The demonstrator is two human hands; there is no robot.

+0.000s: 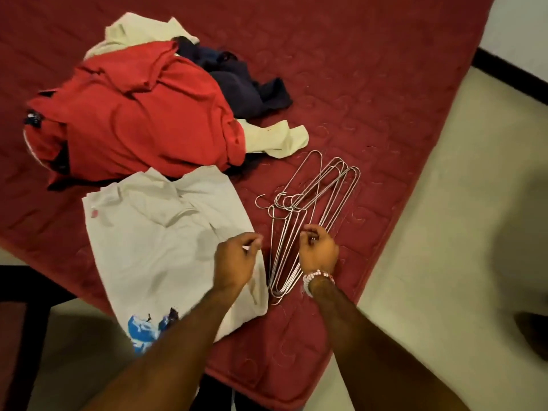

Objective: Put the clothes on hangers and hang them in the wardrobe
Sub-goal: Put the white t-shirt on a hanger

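The right hand (pixel 317 250) rests on the near half of the hangers (pixel 311 197), fingers curled, likely pinching one wire. Just left of the hangers, the left hand (pixel 234 259) hovers over the white shirt (pixel 154 238), fingers loosely bent, holding nothing. The hangers stretch away, with their hooks pointing at the shirt.

view: head-worn | faces: forward and down | range: close above the red mattress (pixel 370 84) | shared: single view
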